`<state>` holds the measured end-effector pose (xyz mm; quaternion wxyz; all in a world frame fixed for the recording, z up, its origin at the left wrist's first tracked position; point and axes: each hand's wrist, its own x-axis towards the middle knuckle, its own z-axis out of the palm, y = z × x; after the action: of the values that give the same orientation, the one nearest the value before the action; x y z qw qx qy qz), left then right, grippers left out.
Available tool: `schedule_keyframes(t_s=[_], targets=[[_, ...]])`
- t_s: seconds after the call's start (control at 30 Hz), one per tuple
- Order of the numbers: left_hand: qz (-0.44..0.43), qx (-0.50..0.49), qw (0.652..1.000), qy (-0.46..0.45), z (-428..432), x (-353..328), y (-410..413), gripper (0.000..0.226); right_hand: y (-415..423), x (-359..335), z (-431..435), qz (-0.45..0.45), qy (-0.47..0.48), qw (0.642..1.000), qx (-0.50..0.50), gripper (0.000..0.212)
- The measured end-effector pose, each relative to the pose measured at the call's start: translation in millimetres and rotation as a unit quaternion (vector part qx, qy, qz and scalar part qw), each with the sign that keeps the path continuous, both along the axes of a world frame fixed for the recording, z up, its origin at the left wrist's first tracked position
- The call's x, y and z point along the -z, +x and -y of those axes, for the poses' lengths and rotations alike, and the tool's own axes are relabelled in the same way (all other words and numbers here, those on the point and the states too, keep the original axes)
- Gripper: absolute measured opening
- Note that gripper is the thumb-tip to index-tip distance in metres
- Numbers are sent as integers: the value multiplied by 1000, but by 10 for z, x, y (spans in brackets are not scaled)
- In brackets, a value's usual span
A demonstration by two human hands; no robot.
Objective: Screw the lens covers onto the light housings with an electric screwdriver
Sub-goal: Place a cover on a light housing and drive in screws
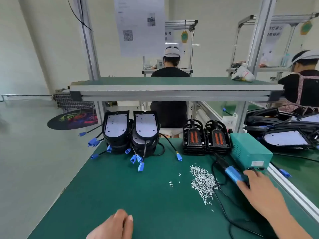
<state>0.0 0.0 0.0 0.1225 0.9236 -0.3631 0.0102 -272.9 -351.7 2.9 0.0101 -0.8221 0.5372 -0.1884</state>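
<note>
Preparation is the step in hand, by my reading: no lens cover sits on a housing yet, and both kinds stand stacked at the far side of the green-matted worktop [120, 187]. The right hand [257, 185] lies near the right edge on the blue-bodied electric screwdriver [233, 171], thumb and fingers curled round its rear end. The tool lies flat with its tip pointing far-left, and its black cord loops toward the near edge. The grasp looks closed, though the palm hides part of it. The left hand [114, 226] rests at the near edge, fingers loosely bent, holding nothing.

Two stacks of black light housings with pale boards [117, 131] and blue-plugged cables stand at the far left. Two stacks of black ribbed lens covers with orange centres [194, 137] stand to their right, just beside a green metal power box [248, 150]. A heap of small silver screws [203, 181] lies just left of the screwdriver.

Next, I judge, one housing and one cover must come to the near middle and be mated. A screw must then be picked and the tool lifted upright over it.
</note>
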Motion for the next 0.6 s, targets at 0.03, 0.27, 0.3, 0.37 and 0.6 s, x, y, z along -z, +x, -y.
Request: schedule_keyframes(t_s=[0.03,0.27,0.3,0.37,0.6], targets=[[-1,-15,1000,-13,83,-36,43,32,0,20,13,2,5,1000,-2,47],[62,-20,972,-227,1061,-582,401,50,38,-2,28,-91,44,994,-40,50],[81,-25,966,-242,1250,-705,495,62,48,4,47,-95,36,994,-45,54],[124,-43,964,-233,1629,-959,679,85,56,11,77,-93,33,994,-51,59],[79,-95,987,-104,2650,-1330,1206,142,89,-5,127,-92,50,993,-53,56]])
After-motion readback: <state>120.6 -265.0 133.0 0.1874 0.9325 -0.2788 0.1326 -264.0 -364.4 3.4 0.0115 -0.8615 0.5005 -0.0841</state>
